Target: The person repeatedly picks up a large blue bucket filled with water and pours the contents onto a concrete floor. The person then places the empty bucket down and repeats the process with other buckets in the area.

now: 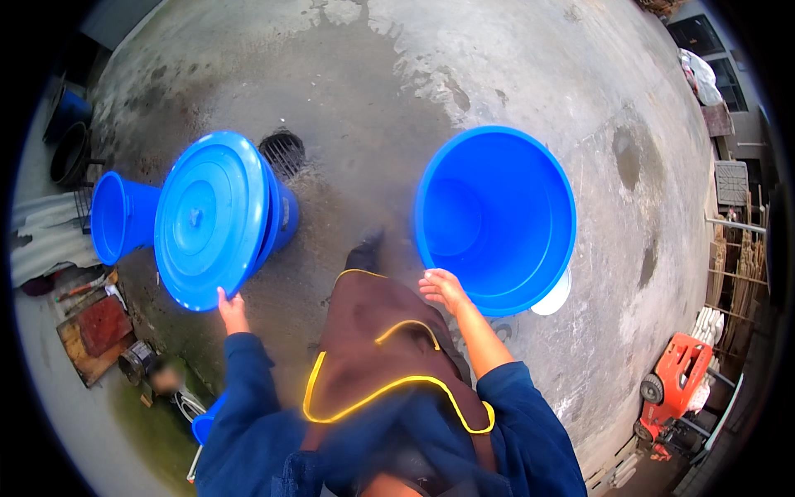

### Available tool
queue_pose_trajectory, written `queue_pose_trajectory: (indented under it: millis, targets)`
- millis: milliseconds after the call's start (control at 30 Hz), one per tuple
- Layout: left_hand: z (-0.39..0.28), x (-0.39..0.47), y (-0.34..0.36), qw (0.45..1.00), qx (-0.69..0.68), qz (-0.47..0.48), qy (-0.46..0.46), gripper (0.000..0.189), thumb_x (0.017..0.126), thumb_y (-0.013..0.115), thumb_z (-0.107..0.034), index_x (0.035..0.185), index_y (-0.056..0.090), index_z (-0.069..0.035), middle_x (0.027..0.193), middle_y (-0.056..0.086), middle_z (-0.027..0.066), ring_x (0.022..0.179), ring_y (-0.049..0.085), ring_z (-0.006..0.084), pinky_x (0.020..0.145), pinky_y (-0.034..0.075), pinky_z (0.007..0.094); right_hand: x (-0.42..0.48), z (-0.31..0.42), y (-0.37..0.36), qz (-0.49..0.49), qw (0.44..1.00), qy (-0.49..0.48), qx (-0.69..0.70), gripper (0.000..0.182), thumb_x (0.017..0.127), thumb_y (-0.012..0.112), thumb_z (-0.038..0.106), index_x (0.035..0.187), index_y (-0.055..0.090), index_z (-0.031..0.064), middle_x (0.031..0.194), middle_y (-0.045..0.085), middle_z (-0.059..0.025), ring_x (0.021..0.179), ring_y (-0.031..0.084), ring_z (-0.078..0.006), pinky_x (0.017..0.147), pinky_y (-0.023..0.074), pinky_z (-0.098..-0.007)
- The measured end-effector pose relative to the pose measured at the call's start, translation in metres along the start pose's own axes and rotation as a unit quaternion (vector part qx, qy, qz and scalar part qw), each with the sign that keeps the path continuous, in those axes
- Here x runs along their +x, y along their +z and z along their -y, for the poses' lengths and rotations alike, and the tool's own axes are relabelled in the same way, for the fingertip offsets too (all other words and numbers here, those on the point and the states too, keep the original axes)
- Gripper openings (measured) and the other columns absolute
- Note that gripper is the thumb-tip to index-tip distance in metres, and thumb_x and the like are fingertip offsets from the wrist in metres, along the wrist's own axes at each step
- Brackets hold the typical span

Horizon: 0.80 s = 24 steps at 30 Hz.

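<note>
My left hand (pixel 232 307) grips the lower rim of a round blue plastic lid (pixel 211 220), thumb on its top face. The lid lies tilted over a blue plastic bucket (pixel 287 214), with a dark gap between them at the right. My right hand (pixel 442 288) is at the near rim of a large blue plastic barrel (pixel 497 217), fingers apart; whether it touches the rim is unclear. The barrel's inside looks bare. Left of the lid is a smaller blue bucket (pixel 110 217). A white round object (pixel 554 295) shows partly behind the barrel's lower right edge.
A floor drain grate (pixel 284 154) lies beyond the lid on wet concrete. At the right edge are an orange-red wheeled machine (pixel 680 379), a grey plastic crate (pixel 731 182) and stacked wood. Reddish boards (pixel 102 329) and a metal can (pixel 136 360) lie at the lower left.
</note>
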<state>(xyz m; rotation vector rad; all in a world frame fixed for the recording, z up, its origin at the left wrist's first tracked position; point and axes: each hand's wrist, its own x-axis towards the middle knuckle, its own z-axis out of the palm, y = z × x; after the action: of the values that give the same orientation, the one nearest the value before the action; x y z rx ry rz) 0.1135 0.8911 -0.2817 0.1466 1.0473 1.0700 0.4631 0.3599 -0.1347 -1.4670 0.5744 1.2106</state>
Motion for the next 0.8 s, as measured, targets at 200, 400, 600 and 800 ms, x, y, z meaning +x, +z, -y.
queue_pose_trajectory:
  millis: [200,400,600,800]
  targets:
    - [0.064,-0.007,-0.023,0.969,0.099,-0.169,-0.150,0.061,0.089,0.069,-0.034,0.136,0.045,-0.005,0.142,0.044,0.0156,0.127,0.045,0.0317,0.105,0.042,0.0499,-0.030,-0.068,-0.091,-0.206,0.975,0.027,0.075,0.023,0.091,0.065,0.025,0.108,0.058,0.0107,0.098,0.069,-0.0087,0.084,0.067,-0.0198,0.070,0.0537,-0.0341]
    - [0.064,-0.019,0.021,0.939,0.201,-0.218,-0.174,0.082,0.091,0.046,-0.064,0.144,0.034,-0.004,0.147,0.039,0.0197,0.136,0.039,0.0365,0.105,0.041,0.0500,-0.050,-0.125,-0.126,-0.351,0.916,0.028,0.194,0.029,0.089,0.067,0.024,0.112,0.056,0.0091,0.101,0.068,-0.0107,0.082,0.068,-0.0219,0.066,0.0549,-0.0347]
    - [0.086,-0.020,0.083,0.785,0.533,-0.108,-0.296,0.071,0.095,0.050,-0.053,0.141,0.035,-0.001,0.136,0.051,0.0192,0.117,0.057,0.0323,0.092,0.048,0.0430,-0.013,-0.141,-0.154,-0.385,0.842,-0.001,0.378,0.053,0.088,0.070,0.029,0.130,0.046,0.0067,0.123,0.060,-0.0156,0.105,0.063,-0.0302,0.078,0.0543,-0.0426]
    - [0.257,-0.141,0.216,0.560,0.723,0.252,-0.316,0.062,0.095,0.055,-0.049,0.137,0.042,-0.005,0.121,0.060,0.0138,0.105,0.062,0.0248,0.087,0.048,0.0393,0.007,-0.133,-0.175,-0.408,0.794,-0.056,0.447,0.042,0.086,0.069,0.014,0.124,0.053,0.0083,0.119,0.061,-0.0103,0.104,0.062,-0.0273,0.080,0.0537,-0.0428]
